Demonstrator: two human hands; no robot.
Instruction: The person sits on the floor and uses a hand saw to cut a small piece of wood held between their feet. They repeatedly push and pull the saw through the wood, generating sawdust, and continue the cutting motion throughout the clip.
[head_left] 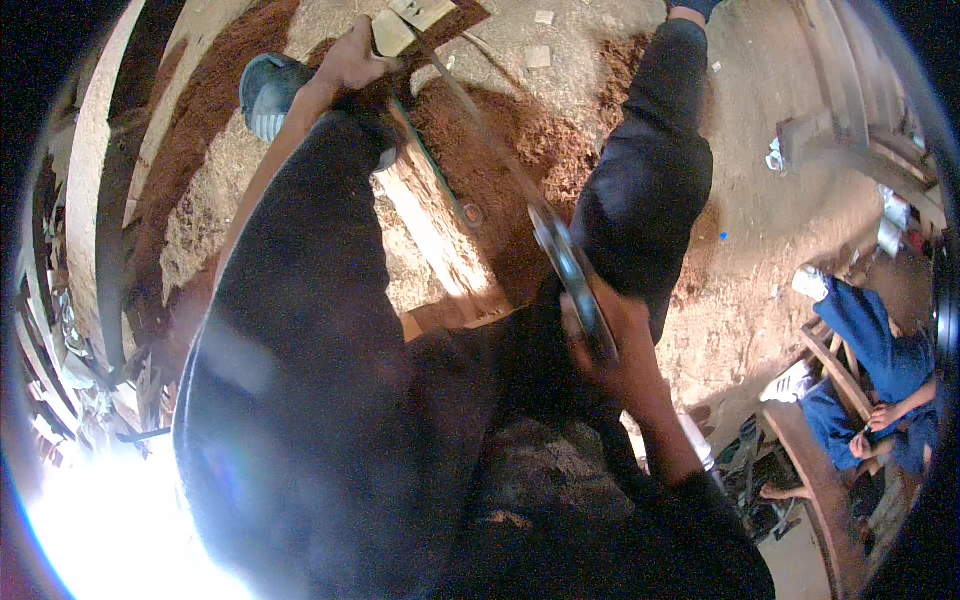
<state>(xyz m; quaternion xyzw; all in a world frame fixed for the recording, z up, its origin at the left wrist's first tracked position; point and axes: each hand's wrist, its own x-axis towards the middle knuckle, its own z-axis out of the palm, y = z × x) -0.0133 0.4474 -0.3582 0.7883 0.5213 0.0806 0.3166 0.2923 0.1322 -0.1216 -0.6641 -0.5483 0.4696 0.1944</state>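
Observation:
My left hand grips a small pale wooden block at the top, between my raised left leg and the upper edge. My right hand is closed on the handle of a saw, whose long thin blade runs up diagonally to the block. The blade is blurred; whether it is in a cut I cannot tell. Below my left hand a pale, rough plank lies partly hidden by my dark-trousered left leg. My right leg stretches beside the saw.
Sawdust and small offcuts lie on the ground, with a grey ribbed object beyond my left arm. Upright timbers stand at left, more upper right. A co-worker in blue trousers sits at right by planks.

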